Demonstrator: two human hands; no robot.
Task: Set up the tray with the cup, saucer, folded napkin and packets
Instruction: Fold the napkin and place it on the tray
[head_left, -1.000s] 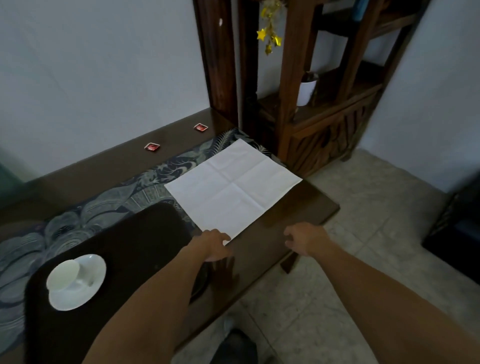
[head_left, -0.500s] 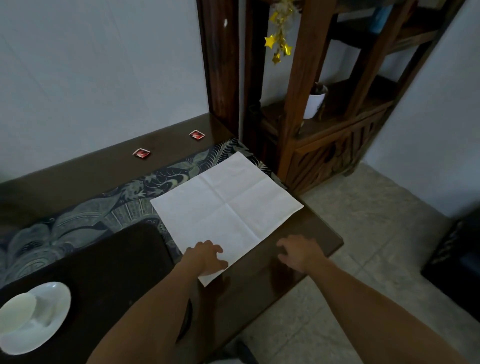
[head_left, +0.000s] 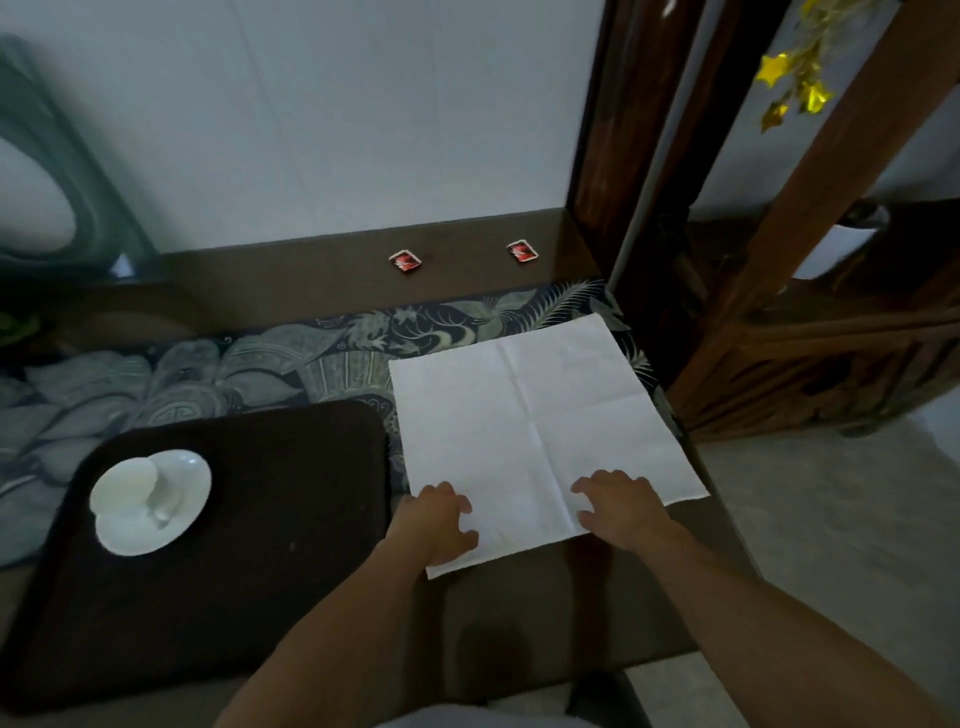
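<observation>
Napkin unfolded flat on desk, 12 o'clock of both hands; left hand + right hand loose, fingers spread, pressing near edge, gripping nothing.

Both hands on flat napkin
</observation>
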